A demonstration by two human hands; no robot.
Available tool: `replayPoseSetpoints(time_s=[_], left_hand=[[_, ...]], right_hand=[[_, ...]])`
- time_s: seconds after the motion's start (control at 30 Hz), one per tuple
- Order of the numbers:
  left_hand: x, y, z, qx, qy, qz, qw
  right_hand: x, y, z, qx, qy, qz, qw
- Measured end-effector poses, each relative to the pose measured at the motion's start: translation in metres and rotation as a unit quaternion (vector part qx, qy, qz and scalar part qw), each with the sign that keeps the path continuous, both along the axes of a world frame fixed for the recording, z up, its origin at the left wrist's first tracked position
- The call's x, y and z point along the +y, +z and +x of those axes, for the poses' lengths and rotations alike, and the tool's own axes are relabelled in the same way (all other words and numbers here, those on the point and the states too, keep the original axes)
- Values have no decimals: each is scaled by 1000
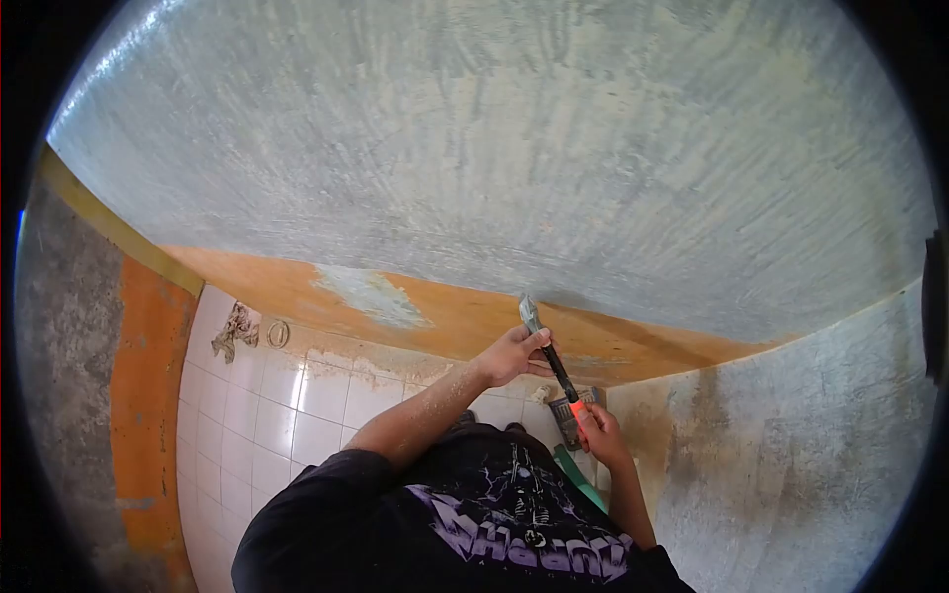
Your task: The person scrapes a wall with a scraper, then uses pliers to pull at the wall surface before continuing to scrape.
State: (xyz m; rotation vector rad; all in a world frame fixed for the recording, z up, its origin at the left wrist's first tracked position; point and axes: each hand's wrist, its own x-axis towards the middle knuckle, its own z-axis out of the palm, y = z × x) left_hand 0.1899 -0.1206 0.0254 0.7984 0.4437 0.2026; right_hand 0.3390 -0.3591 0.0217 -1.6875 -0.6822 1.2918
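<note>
A scraper (558, 368) with a grey metal head, black shaft and orange-red grip slants across the middle of the view. My right hand (601, 436) is wrapped round the orange-red grip. Up near the head, my left hand (513, 358) holds the black shaft between thumb and fingers. The scraper's head overlaps the border between the grey wall (534, 178) and its orange lower band (465, 311). Pale specks cover my left forearm.
White floor tiles (321, 395) lie below, dusty along the wall. A crumpled rag (237, 331) and a coiled ring (279, 334) rest at the left. Beyond my right hand are a dark tray-like container (565, 420) and a green object (576, 474). A stained wall (751, 455) stands at the right.
</note>
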Motion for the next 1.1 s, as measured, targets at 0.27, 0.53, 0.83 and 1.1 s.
replayPoseSetpoints(time_s=[0.27,0.53,0.83,1.1], left_hand=[[-50,6,66,43,90,81,992],[-70,-8,79,64,221,94,969],[-68,-2,85,-35,329,-81,940],[-55,-12,65,-48,308,-96,945]], right_hand=[[-36,-1,29,1,-76,14,997],[-30,-26,49,-84,-48,50,994],[-9,-34,24,-176,-30,27,983],[2,-43,9,-234,-12,40,971]])
